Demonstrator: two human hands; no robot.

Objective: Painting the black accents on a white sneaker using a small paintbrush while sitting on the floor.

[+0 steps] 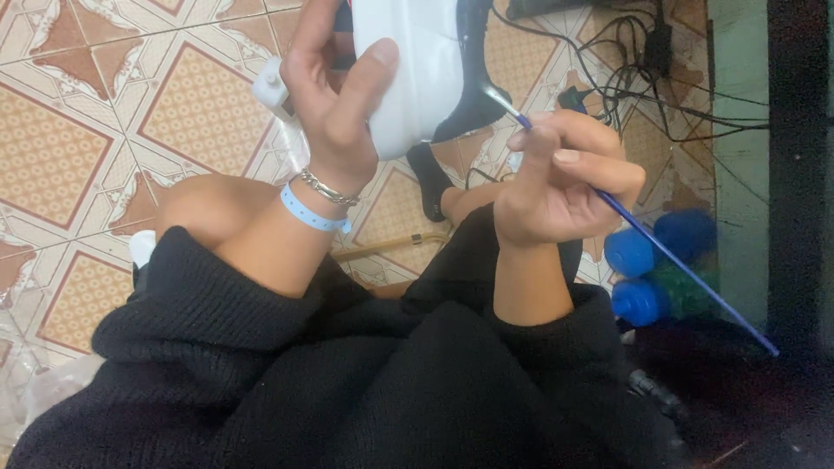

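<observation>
Patterned floor tiles (200, 104) in tan, rust and cream filled the upper left of the head view, and a tangle of black cables (660, 87) ran across them toward a dark wall edge at the right. The person sat above this floor in a black sweater (347, 382), sleeves pushed up on both forearms.

The left hand (334, 95) was raised near the top of the view, closed around a white rounded object (417, 69); the thumb lay along its near face and the fingers curled behind it, out of sight. A black part of the same object (473, 95) curved down on its right side. A silver chain bracelet (328, 188) and a pale blue band (308, 211) sat on that wrist.

The right hand (565, 178) was lower and to the right, fingers pinched shut on a thin blue paintbrush (660, 247). The brush's pale tip (497, 95) met the lower right edge of the white object, just beside the black part, while its long handle slanted away down to the right, past the hand.

Two blue bottle caps (634, 278) and a greenish bottle (686, 291) lay on the floor under the handle. A small white fitting (271, 85) showed just left of the raised hand.
</observation>
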